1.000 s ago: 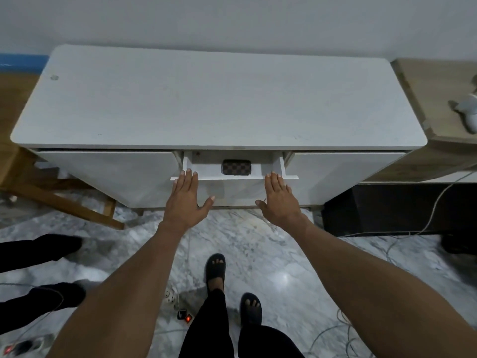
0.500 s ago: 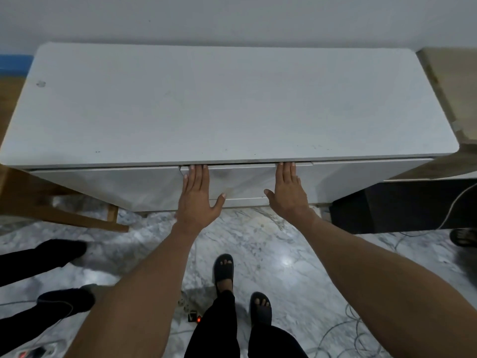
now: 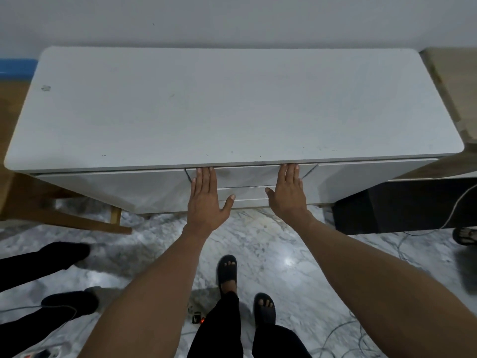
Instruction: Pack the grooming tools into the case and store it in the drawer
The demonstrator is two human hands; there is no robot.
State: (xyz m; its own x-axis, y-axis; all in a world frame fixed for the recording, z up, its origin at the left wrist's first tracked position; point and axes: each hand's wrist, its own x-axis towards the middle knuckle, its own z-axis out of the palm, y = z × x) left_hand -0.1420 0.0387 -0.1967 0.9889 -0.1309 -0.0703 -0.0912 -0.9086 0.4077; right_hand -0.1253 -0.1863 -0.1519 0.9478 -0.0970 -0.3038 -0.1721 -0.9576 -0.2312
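The white cabinet [image 3: 232, 104] stands against the wall, and its middle drawer [image 3: 247, 175] is pushed in flush with the front. My left hand [image 3: 205, 200] lies flat on the drawer front at its left side, fingers straight and holding nothing. My right hand [image 3: 289, 195] presses flat on the right side of the same drawer front, also holding nothing. The grooming case is out of sight, hidden inside the closed drawer.
A wooden chair leg [image 3: 85, 220] slants under the cabinet's left end. A dark box [image 3: 397, 210] with a white cable sits at the right, below a wooden table [image 3: 456, 83]. Another person's dark legs [image 3: 38, 259] stand at left. My sandalled feet [image 3: 227, 272] are on the marble floor.
One second ago the drawer stood open with the checkered case visible inside. Both hands pushed it in, and it is now fully closed under the cabinet top.
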